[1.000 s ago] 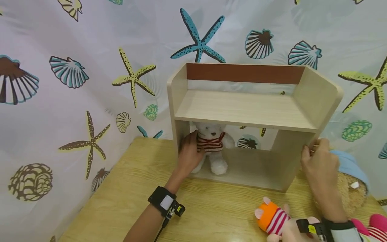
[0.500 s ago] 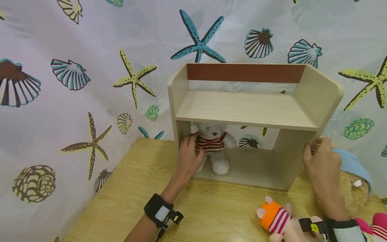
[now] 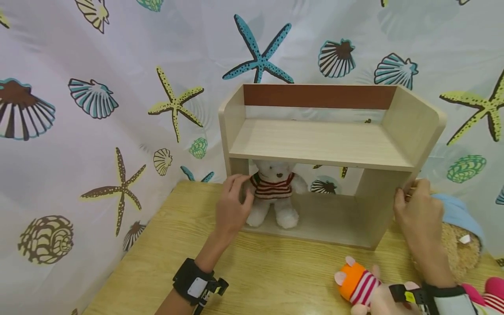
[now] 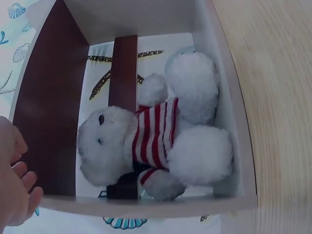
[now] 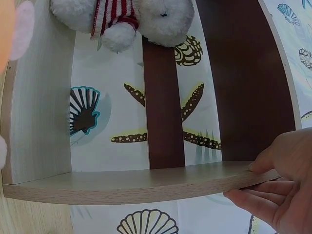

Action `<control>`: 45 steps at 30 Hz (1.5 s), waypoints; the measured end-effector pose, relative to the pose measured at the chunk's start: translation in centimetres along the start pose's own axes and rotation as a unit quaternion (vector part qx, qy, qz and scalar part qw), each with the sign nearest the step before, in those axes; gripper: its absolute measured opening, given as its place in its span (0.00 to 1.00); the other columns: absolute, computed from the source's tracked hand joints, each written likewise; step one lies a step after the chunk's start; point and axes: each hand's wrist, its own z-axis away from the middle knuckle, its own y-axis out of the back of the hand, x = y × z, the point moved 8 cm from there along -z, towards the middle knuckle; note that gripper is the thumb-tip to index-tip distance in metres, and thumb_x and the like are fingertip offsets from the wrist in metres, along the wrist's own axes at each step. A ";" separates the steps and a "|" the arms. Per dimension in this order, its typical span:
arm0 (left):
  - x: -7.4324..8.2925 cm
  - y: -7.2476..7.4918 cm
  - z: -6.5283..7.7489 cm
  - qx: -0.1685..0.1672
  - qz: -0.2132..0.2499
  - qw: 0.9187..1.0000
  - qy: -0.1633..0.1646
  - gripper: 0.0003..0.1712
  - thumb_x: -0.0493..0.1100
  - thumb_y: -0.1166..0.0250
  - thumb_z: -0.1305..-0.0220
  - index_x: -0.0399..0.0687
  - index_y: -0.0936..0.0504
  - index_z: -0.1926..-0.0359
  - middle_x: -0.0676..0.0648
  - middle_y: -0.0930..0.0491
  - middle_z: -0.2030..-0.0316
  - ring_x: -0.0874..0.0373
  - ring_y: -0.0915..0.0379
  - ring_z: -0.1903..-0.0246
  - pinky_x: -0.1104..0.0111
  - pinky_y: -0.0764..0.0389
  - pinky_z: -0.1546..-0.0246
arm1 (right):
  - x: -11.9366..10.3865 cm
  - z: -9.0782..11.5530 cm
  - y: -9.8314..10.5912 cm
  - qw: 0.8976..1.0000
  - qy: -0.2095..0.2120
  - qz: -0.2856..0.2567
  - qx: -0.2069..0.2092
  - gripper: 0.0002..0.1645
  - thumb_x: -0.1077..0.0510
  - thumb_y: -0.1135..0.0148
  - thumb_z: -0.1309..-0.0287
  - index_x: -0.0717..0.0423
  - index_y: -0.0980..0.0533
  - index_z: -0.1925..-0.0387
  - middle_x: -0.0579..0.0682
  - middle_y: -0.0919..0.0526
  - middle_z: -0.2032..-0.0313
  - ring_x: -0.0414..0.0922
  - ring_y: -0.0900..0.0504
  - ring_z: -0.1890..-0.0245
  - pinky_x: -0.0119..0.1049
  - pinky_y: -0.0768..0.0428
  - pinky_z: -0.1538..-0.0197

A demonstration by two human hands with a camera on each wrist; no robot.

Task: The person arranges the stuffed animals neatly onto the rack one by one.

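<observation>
A white teddy bear (image 3: 273, 188) in a red-and-white striped top sits in the lower left compartment of a small pale wooden shelf (image 3: 320, 142). In the left wrist view the bear (image 4: 156, 129) appears sideways, its back toward the rear slat. My left hand (image 3: 232, 204) is at the front edge of the left side panel, fingers loosely bent, nothing visibly held; in the left wrist view the hand (image 4: 17, 180) sits by the panel's corner. With thumb and fingers, my right hand (image 3: 420, 214) grips the right side panel (image 5: 146, 187), thumb on the inner face in the right wrist view.
An orange-headed toy with a pink-striped body (image 3: 356, 282) lies in front of the shelf's right end. Behind my right forearm is a tan plush toy with a blue cap (image 3: 458, 214). Pink plush feet (image 3: 494, 291) show at lower right. A shell-patterned sheet (image 3: 130, 109) hangs behind the wooden table (image 3: 275, 271).
My left hand has drawn away from the bear, moving left to the front of the left side panel. The right hand keeps its grip, and the bear stays seated.
</observation>
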 end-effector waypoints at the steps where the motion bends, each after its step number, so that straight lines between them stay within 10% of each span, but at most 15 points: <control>1: -0.1 0.5 -0.1 0.018 -0.002 1.000 -0.004 0.16 0.31 0.35 0.40 0.39 0.19 0.50 0.39 0.22 0.49 0.46 0.22 0.50 0.61 0.17 0.64 | 0.0 0.0 0.0 1.000 -0.001 0.000 0.001 0.20 0.59 0.45 0.33 0.75 0.31 0.51 0.79 0.19 0.59 0.76 0.19 0.62 0.64 0.23 0.68; 7: -1.0 2.0 -0.6 0.079 -0.024 0.997 -0.007 0.29 0.31 0.35 0.42 0.37 0.30 0.39 0.33 0.33 0.38 0.40 0.35 0.39 0.51 0.24 0.47 | 0.1 0.0 0.0 1.000 -0.007 0.001 -0.005 0.20 0.59 0.45 0.33 0.75 0.31 0.50 0.79 0.19 0.58 0.76 0.20 0.61 0.65 0.23 0.65; 18: -4.5 -0.8 0.0 -0.019 0.054 0.993 0.102 0.45 0.35 0.38 0.33 0.43 0.53 0.23 0.33 0.40 0.28 0.38 0.36 0.31 0.45 0.24 0.40 | -0.1 0.0 0.0 1.000 -0.001 0.000 -0.001 0.20 0.59 0.45 0.33 0.75 0.31 0.50 0.80 0.19 0.60 0.76 0.19 0.63 0.63 0.21 0.68; 31: -6.8 -2.7 -0.4 -0.011 0.116 0.972 0.202 0.34 0.38 0.43 0.29 0.43 0.41 0.25 0.31 0.26 0.37 0.37 0.25 0.39 0.42 0.22 0.44 | 0.0 -0.1 0.2 1.000 -0.005 0.004 0.004 0.21 0.59 0.44 0.33 0.76 0.31 0.49 0.80 0.19 0.60 0.76 0.19 0.63 0.63 0.22 0.68; 45: -7.2 -2.6 -0.2 -0.018 0.125 0.976 0.179 0.27 0.38 0.47 0.26 0.40 0.36 0.28 0.31 0.23 0.39 0.38 0.24 0.40 0.44 0.20 0.45 | -0.1 0.0 0.3 1.000 0.002 0.002 0.017 0.20 0.59 0.44 0.33 0.75 0.30 0.51 0.79 0.18 0.62 0.76 0.19 0.65 0.64 0.22 0.67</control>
